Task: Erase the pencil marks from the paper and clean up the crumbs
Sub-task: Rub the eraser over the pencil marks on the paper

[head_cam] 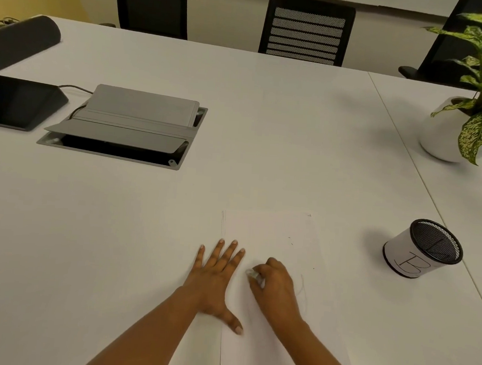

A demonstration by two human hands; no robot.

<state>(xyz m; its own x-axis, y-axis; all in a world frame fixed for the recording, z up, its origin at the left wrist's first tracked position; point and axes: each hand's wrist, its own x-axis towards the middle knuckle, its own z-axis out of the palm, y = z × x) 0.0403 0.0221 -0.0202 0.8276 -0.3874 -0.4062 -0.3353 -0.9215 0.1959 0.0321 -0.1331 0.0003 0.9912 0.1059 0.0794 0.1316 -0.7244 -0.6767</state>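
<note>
Head view shows the paper lying flat on the white tabletop, close to the person. The left hand lies flat on the paper's left edge. Its fingers are straight and spread, holding nothing, just pressing down. The right hand is curled, and its fingers pinch a small white eraser that touches the paper just beside the left hand.

A thin pencil line shows just to the right of the right hand. More faint lines run by the paper's top left edge. A few dark crumbs sit on the upper part of the paper.

The step looks like rubbing out the marks. To do it well, the left hand should press hard enough that the paper does not slide or crease. Short, soft rubs away from the holding hand seem safest. Both sets of lines look not yet rubbed out, so a lot is left to do. A mesh cup stands well apart on the right.
</note>
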